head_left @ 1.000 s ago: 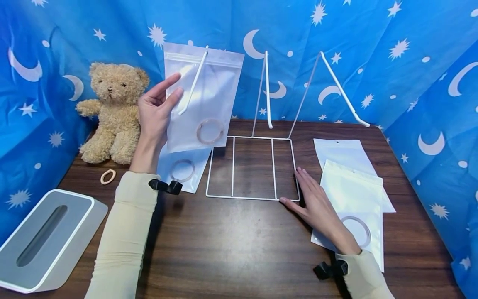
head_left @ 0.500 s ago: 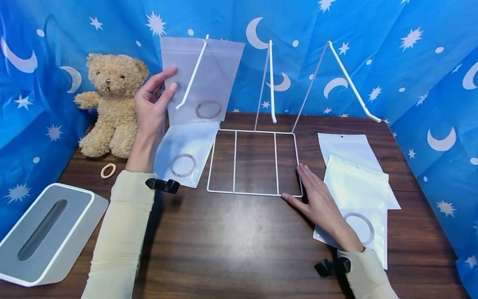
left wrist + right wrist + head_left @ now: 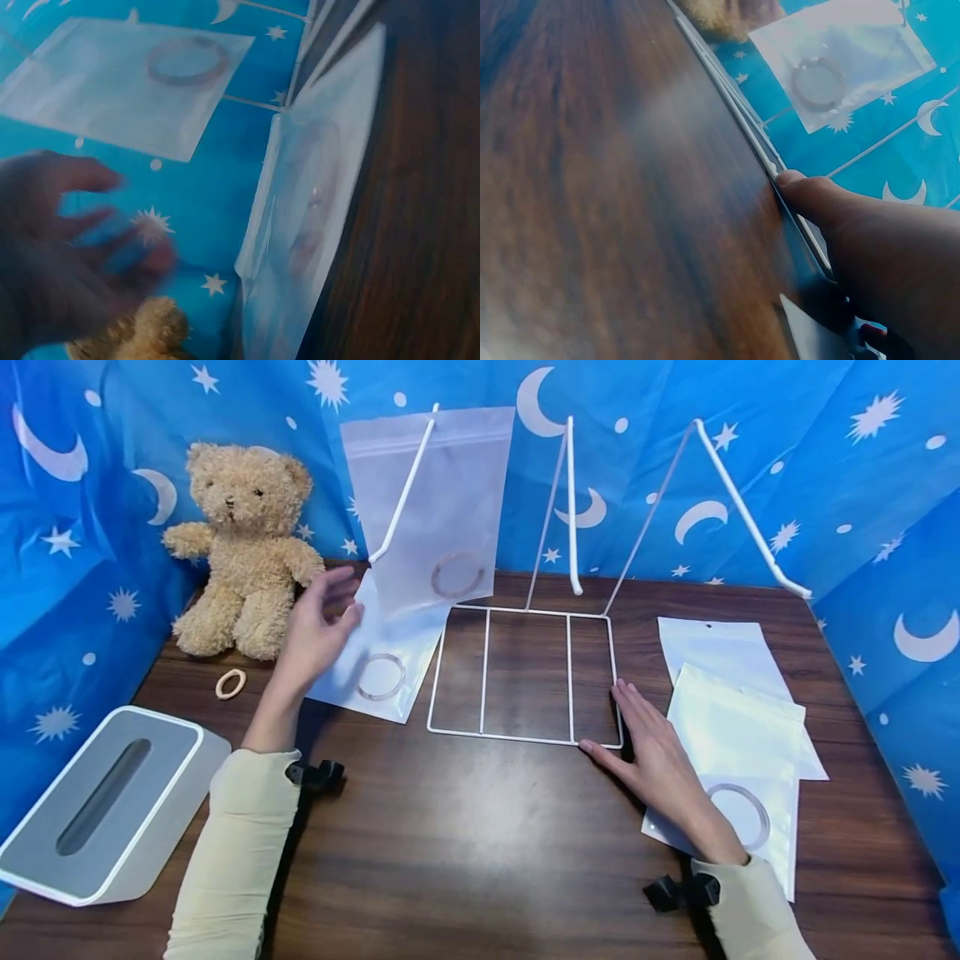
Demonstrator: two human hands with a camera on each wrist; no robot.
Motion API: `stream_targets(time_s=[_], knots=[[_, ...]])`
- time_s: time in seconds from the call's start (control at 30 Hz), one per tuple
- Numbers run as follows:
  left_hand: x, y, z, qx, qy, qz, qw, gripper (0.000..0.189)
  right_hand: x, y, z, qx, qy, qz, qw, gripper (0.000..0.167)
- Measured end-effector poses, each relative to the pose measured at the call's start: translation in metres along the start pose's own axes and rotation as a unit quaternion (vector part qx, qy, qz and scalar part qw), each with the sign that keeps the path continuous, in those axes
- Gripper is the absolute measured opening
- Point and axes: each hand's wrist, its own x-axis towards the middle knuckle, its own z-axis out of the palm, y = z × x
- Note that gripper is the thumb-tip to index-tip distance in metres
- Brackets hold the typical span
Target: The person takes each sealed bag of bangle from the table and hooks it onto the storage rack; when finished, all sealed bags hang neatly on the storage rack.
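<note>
A white zip bag [image 3: 442,502] with a ring-shaped item, perhaps a bracelet, inside hangs from the left prong of a white wire display rack [image 3: 525,739]. My left hand [image 3: 318,627] is off the bag, below and left of it, its fingers loosely bent around nothing. Beneath, a second bag [image 3: 405,635] with a similar ring lies on the table. My right hand [image 3: 652,752] rests at the front right corner of the rack's base, thumb on the front bar and fingers along the side bar. In the right wrist view the thumb [image 3: 799,184] touches the wire.
Two overlapping white bags [image 3: 735,718] lie on the right. A teddy bear [image 3: 243,560] sits at the back left, with a small beige ring [image 3: 230,683] before it. A grey-and-white tissue box [image 3: 112,802] stands at the front left. The rack's middle and right prongs jut forward.
My left hand has let go of the hanging bag and moved down away from it. The bag stays on the left prong. My right hand keeps its place on the rack; the head view has shifted.
</note>
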Motion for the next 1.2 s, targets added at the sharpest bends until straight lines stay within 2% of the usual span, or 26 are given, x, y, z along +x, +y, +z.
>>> stream_targets(time_s=[0.03, 0.1, 0.2, 0.3, 0.43, 0.53, 0.6, 0.67, 0.7, 0.77, 0.87, 0.93, 1.0, 1.07, 1.2], knots=[[-0.001, 0.0, 0.001, 0.07, -0.023, -0.018, 0.9971, 0.052, 0.0, 0.0, -0.002, 0.0, 0.0, 0.003, 1.0, 0.09], [-0.003, 0.0, 0.005, 0.181, -0.063, -0.048, 0.9803, 0.062, 0.001, 0.001, -0.003, 0.002, -0.002, 0.006, 1.0, 0.09], [-0.005, -0.003, 0.012, 0.272, -0.09, -0.074, 0.9551, 0.076, 0.001, 0.0, -0.002, 0.004, -0.006, 0.006, 1.0, 0.091], [-0.005, -0.007, 0.019, 0.319, -0.081, -0.087, 0.9404, 0.083, 0.0, 0.0, 0.0, 0.004, -0.007, 0.006, 0.9999, 0.091], [-0.005, -0.011, 0.024, 0.359, -0.066, -0.108, 0.9249, 0.09, -0.001, -0.002, 0.001, 0.002, -0.012, 0.013, 0.9998, 0.091], [-0.005, -0.013, 0.023, 0.371, -0.078, -0.135, 0.9155, 0.099, -0.001, -0.003, 0.002, 0.001, -0.017, 0.014, 0.9998, 0.091], [-0.003, -0.014, 0.021, 0.37, -0.084, -0.148, 0.9131, 0.103, -0.001, -0.003, 0.003, 0.001, -0.017, 0.01, 0.9998, 0.091], [-0.002, -0.016, 0.019, 0.363, -0.08, -0.156, 0.9155, 0.106, -0.002, -0.004, 0.004, 0.001, -0.018, 0.007, 0.9998, 0.091], [-0.001, -0.017, 0.017, 0.354, -0.072, -0.154, 0.9197, 0.104, -0.002, -0.004, 0.004, 0.0, -0.018, 0.006, 0.9998, 0.091], [-0.001, -0.019, 0.015, 0.329, -0.048, -0.14, 0.9327, 0.095, -0.002, -0.004, 0.003, -0.001, -0.018, 0.008, 0.9998, 0.091], [-0.003, -0.023, 0.01, 0.276, -0.008, -0.11, 0.9549, 0.067, -0.001, -0.003, 0.002, -0.003, -0.016, 0.008, 0.9998, 0.091], [-0.005, -0.025, 0.006, 0.24, 0.005, -0.084, 0.967, 0.05, -0.001, -0.002, 0.001, -0.002, -0.014, 0.005, 0.9999, 0.091], [-0.008, -0.025, 0.001, 0.206, 0.002, -0.072, 0.9759, 0.04, -0.002, -0.001, 0.001, 0.0, -0.012, 0.002, 0.9999, 0.091], [-0.011, -0.024, -0.004, 0.181, -0.019, -0.065, 0.9811, 0.037, -0.002, -0.001, 0.0, 0.001, -0.013, 0.003, 0.9999, 0.091], [-0.017, -0.018, -0.014, 0.16, -0.063, -0.063, 0.983, 0.04, -0.001, 0.001, -0.001, -0.001, -0.017, 0.011, 0.9998, 0.092]])
